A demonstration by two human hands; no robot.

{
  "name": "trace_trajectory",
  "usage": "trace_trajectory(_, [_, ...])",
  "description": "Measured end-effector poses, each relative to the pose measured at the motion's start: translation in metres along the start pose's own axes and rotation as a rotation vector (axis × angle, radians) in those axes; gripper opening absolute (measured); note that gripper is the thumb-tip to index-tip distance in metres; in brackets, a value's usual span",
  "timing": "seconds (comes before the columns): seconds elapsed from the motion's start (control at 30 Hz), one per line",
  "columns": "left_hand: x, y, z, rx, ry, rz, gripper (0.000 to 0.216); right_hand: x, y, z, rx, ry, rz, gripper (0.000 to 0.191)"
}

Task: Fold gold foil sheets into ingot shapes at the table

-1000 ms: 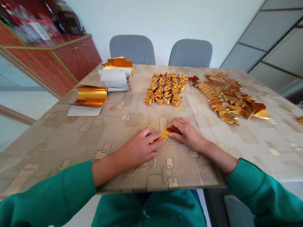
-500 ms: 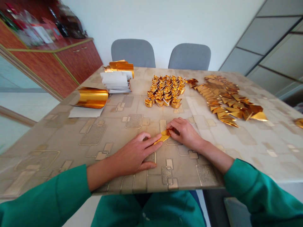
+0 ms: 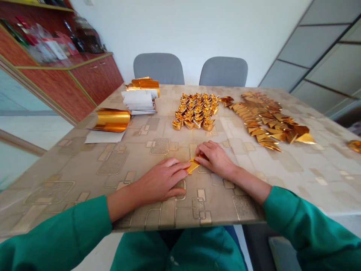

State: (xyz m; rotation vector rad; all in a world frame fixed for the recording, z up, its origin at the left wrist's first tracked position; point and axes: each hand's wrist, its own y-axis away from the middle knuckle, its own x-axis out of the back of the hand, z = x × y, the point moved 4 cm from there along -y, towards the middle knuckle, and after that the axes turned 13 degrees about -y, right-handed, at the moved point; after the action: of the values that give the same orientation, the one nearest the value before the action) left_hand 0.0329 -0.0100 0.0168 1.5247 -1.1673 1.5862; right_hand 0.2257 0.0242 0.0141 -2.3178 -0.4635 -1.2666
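A small folded piece of gold foil paper (image 3: 193, 165) lies on the patterned tablecloth (image 3: 220, 203) between my hands. My left hand (image 3: 166, 178) lies flat, fingers stretched out, its fingertips resting on the paper's left end. The fingers of my right hand (image 3: 216, 160) are bent and closed on the paper's right end, partly hiding it. Beyond my hands stand rows of folded gold paper ingots (image 3: 196, 111). To the right spreads a heap of flat, pointed gold paper pieces (image 3: 270, 120).
At the left lie a curled gold foil sheet (image 3: 113, 120) on white paper and a stack of white-backed sheets (image 3: 139, 101). Two grey chairs (image 3: 158, 68) stand behind the table. A red wooden cabinet (image 3: 56, 82) is at the far left. Another gold piece (image 3: 354, 145) sits near the right edge.
The view has tilted up slightly. My right fingers have shifted a little left along the folded paper, and my left fingertips have drawn back toward its left end.
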Motion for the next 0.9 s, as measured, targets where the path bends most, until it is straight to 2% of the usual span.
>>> trace_trajectory(0.17, [0.001,-0.019,-0.001,0.018,-0.062,0.010,0.029,-0.003,-0.003,-0.005,-0.048,0.076,0.043,0.009])
trace_trajectory(0.3, [-0.003,-0.018,0.001,0.009,-0.132,0.019,0.039,-0.004,-0.004,-0.003,-0.059,0.074,0.073,0.011])
trace_trajectory(0.5, [-0.009,-0.007,-0.002,-0.026,-0.141,0.008,0.046,0.004,-0.004,0.020,0.026,-0.140,0.042,0.006])
trace_trajectory(0.6, [-0.008,-0.007,-0.004,-0.022,-0.125,-0.005,0.048,0.008,0.003,0.021,0.036,-0.137,0.033,0.006])
trace_trajectory(0.77, [-0.004,-0.010,-0.005,0.030,-0.033,0.027,0.039,0.009,0.014,0.011,0.007,-0.004,-0.017,0.025])
trace_trajectory(0.9, [0.000,-0.019,-0.010,0.092,0.098,0.070,0.029,0.011,0.013,0.016,0.019,-0.074,-0.042,0.030])
